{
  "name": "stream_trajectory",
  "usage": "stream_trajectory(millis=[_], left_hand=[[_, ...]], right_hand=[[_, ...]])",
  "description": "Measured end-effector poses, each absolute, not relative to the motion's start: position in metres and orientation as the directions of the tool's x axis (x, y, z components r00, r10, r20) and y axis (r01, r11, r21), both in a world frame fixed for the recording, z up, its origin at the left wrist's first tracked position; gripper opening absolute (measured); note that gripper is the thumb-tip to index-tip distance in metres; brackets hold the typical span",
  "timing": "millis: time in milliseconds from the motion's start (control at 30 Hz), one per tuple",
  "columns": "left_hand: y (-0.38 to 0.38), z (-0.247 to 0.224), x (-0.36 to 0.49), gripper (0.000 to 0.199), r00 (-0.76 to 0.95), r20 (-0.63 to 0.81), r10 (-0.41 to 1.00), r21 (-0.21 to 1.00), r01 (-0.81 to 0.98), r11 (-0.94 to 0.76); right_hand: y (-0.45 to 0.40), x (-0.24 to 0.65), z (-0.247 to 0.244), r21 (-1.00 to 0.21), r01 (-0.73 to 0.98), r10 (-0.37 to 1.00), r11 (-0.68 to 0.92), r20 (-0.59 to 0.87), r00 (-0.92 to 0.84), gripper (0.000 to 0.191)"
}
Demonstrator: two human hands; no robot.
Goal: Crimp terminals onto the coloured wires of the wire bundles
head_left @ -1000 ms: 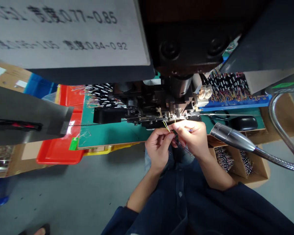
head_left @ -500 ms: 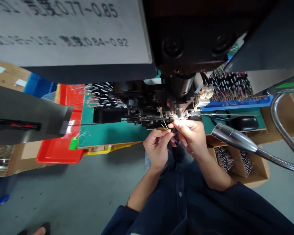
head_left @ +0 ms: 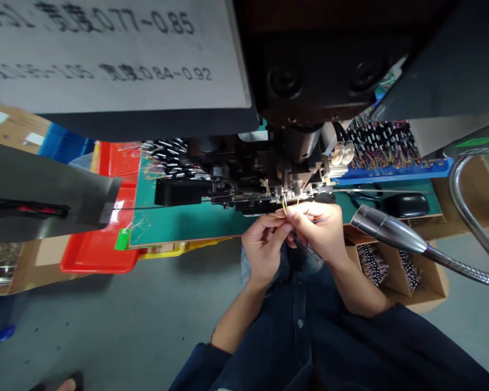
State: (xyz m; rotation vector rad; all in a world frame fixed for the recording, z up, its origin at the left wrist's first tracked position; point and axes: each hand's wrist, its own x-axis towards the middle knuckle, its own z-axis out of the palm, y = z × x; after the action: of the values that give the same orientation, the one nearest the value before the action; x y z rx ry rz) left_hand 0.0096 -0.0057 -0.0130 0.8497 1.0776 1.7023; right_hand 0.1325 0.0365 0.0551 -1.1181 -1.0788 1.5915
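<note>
My left hand [head_left: 264, 247] and my right hand [head_left: 313, 231] are pinched together just below the crimping head [head_left: 295, 187] of a black terminal crimping machine [head_left: 244, 174]. Thin coloured wires [head_left: 305, 244] run through both hands, and their yellow ends [head_left: 284, 206] rise to the metal jaws. A black strip of terminals [head_left: 163, 207] feeds into the head from the left. The exact contact between wire tips and jaws is too small to tell.
A printed metal plate [head_left: 114, 54] and the dark machine body overhang the view. A green mat [head_left: 179, 222] lies below, beside a red tray [head_left: 101, 255]. A gooseneck lamp [head_left: 387, 228] crosses the right, above a cardboard box of wire bundles [head_left: 395, 277]. Wired terminals fill a blue rack [head_left: 391, 172].
The yellow wire ends have drawn together from a loose fan and now point up into the jaws. My hands have shifted slightly closer to the crimping head.
</note>
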Motion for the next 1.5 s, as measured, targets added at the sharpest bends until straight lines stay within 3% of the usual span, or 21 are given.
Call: stream_trajectory(millis=[567,1267,1500], left_hand=[[-0.004,-0.012,0.011,0.022,-0.427,0.118,0.897,0.924,-0.283,-0.256],[-0.007,-0.014,0.007,0.015,-0.365,0.115,0.924,0.925,-0.3,-0.234],[-0.008,-0.01,0.006,0.013,-0.311,0.122,0.942,0.941,-0.265,-0.209]], right_hand=[[0.038,0.127,0.036,-0.909,-0.31,0.958,-0.278,-0.241,-0.154,0.044],[0.036,0.13,0.036,-0.951,-0.233,0.971,-0.206,-0.169,-0.168,0.031],[0.035,0.131,0.042,-0.956,-0.215,0.97,-0.2,-0.162,-0.183,0.037]])
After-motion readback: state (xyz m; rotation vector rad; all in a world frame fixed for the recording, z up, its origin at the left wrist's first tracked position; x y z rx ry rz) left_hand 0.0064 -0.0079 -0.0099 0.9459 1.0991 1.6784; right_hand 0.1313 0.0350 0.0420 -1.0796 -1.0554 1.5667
